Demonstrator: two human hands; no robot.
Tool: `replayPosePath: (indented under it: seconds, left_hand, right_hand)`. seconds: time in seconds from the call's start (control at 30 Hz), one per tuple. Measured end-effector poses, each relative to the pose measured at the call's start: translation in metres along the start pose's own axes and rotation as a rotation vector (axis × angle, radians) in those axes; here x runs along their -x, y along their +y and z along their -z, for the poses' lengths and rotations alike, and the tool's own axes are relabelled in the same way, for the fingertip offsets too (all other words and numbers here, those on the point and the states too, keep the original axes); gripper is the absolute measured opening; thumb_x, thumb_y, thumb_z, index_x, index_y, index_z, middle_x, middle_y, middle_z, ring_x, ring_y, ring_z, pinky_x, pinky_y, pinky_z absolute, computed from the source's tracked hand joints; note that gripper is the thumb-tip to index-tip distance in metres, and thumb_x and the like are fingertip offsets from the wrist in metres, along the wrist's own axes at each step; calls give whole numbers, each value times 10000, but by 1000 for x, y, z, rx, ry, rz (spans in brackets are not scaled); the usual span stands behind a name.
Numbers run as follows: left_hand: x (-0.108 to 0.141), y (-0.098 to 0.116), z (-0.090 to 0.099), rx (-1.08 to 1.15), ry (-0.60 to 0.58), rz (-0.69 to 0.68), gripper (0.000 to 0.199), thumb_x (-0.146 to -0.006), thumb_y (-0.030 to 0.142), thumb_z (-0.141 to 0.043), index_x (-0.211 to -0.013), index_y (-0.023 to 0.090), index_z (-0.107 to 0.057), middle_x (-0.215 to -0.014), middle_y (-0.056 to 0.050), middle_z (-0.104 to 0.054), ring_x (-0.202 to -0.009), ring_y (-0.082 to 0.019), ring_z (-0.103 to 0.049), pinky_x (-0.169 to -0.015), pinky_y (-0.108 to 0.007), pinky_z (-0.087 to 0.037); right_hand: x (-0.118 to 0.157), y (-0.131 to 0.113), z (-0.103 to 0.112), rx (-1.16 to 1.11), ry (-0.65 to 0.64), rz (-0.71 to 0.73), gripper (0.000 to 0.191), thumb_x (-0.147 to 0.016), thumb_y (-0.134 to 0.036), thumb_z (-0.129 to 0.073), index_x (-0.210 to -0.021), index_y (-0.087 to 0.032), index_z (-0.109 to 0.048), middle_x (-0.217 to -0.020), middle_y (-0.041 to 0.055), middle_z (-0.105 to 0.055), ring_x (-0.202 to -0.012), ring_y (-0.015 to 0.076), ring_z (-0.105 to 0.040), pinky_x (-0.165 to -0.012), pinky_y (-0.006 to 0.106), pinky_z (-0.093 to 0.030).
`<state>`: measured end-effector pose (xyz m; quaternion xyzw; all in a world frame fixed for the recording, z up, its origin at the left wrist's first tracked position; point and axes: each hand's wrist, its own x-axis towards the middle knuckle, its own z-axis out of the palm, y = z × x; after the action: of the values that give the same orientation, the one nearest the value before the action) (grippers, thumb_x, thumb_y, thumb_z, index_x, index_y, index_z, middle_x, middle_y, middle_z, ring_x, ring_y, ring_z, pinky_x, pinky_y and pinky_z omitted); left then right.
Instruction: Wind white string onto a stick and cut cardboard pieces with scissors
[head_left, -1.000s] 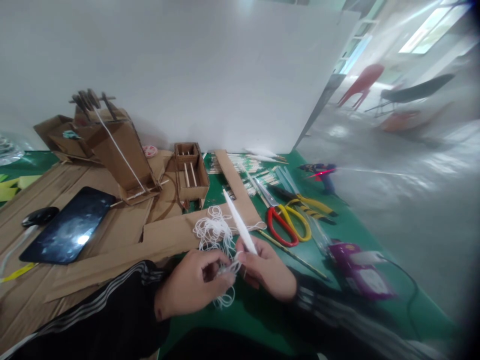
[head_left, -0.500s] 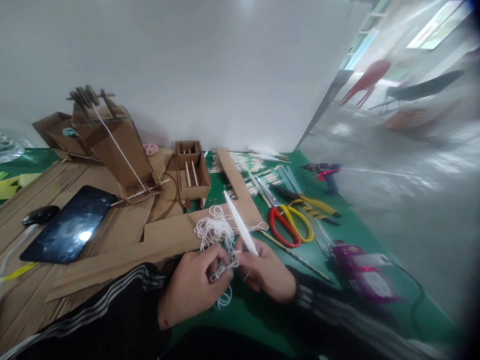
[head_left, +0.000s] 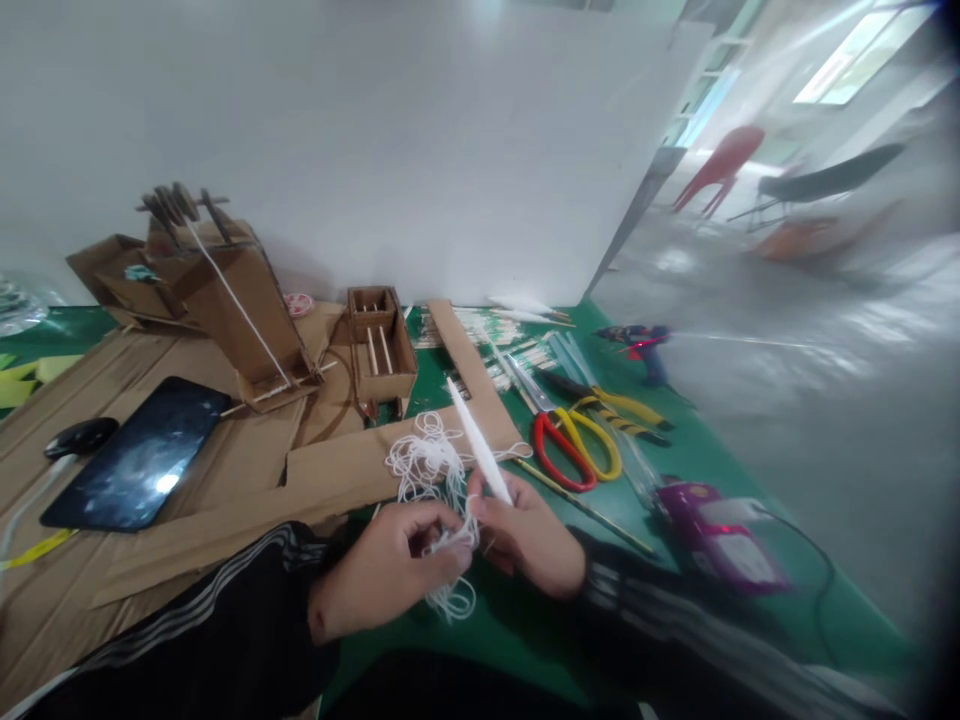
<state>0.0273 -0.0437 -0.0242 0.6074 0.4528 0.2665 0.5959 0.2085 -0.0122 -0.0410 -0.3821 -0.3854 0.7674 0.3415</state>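
Tablet (head_left: pixel 139 455) lies left of string (head_left: pixel 427 465) (scissors (head_left: pixel 574 440) right, on table (head_left: pixel 690 460))

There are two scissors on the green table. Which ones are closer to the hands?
The red-handled scissors. They lie right beside the right hand, while the yellow-handled scissors overlap them on the far side, further from both hands.

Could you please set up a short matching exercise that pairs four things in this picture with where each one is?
Things:
1. white string
2. white stick
3. scissors
4. tablet

Places:
A. lying flat on the cardboard, far left
B. held upright in the right hand
C. tangled between both hands, pinched by the left hand
D. on the green mat, right of the hands

Pairs: 1-C, 2-B, 3-D, 4-A
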Motion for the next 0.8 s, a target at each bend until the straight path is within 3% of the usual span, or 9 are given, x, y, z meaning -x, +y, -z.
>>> replayPosePath:
  seconds: [0.13, 0.37, 0.6, 0.8]
  left_hand:
    - [1, 2, -1, -1, -44, -8, 223, -837, 344, -615, -914, 146, -682, -799, -14, -635, -663, -118, -489, -606, -215, -393]
    - [1, -4, -3, 9, 79, -41, 157, -892, 248, -504, -892, 158, -632, -628, 48, -459, -572, -91, -391, -538, -198, -336]
    - [0, -5, -3, -28, 217, -85, 95, -907, 204, -459, -885, 199, -551, -691, 38, -540, -627, -113, -507, -606, -214, -406]
    - [5, 0, -3, -201, 375, -183, 127, -944, 272, -430, -929, 217, -544, -761, 22, -557, -688, -131, -525, -666, -239, -415]
  right_hand:
    - [1, -3, -3, 128, 15, 33, 331, -724, -429, -741, -781, -194, -515, -505, -86, -487, -355, 33, -321, -292, 130, -306]
    - [10, -17, -5, 366, 92, 159, 351, -826, -521, -605, -866, -174, -567, -501, -105, -372, -361, 41, -320, -341, 167, -317]
    - [17, -26, -3, 630, 176, 276, 323, -891, -490, -522, -810, -177, -533, -551, -76, -411, -414, 65, -405, -390, 196, -340]
    - [14, -23, -3, 551, 173, 166, 365, -867, -537, -535, -761, -193, -473, -516, -105, -344, -346, 46, -364, -327, 167, -289]
